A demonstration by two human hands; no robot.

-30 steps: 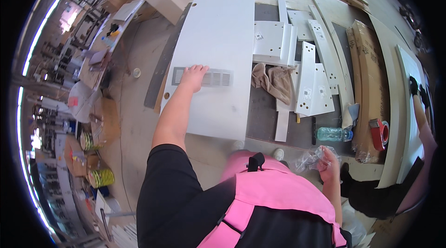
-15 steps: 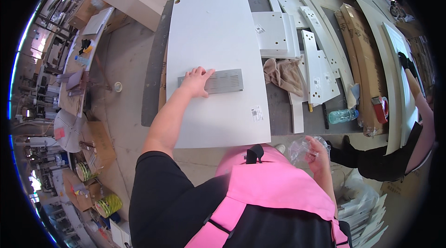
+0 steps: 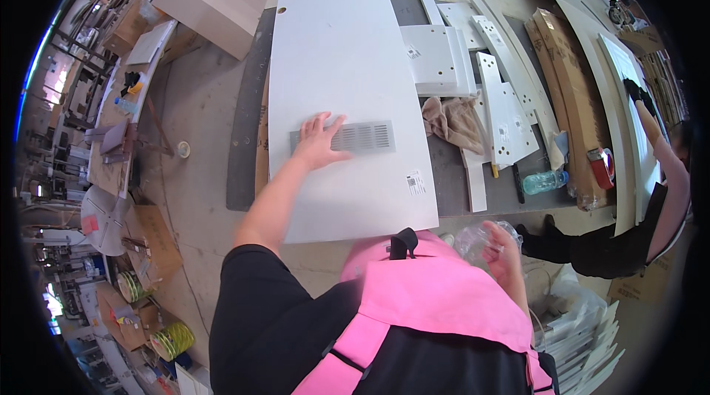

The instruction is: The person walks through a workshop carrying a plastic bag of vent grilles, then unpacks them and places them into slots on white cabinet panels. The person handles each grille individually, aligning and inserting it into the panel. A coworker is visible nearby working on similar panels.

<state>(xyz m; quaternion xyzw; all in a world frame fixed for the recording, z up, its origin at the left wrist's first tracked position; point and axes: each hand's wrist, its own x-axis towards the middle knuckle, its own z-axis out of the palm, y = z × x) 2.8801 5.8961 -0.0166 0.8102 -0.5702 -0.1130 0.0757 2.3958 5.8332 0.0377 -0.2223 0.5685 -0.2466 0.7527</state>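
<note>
The grey slotted grille (image 3: 366, 138) lies flat on the white panel (image 3: 336, 55), nearer the panel's near edge than its far one. Its long axis runs left to right, roughly parallel to that near edge; one end points to the panel's left edge, the other stops short of the right edge. The left hand (image 3: 319, 145), fingers spread, lies over the grille's left part, gripping nothing visibly. The right hand (image 3: 504, 253), loosely curled, holds clear plastic film (image 3: 470, 240) beyond the worktop's (image 3: 510, 206) near edge.
</note>
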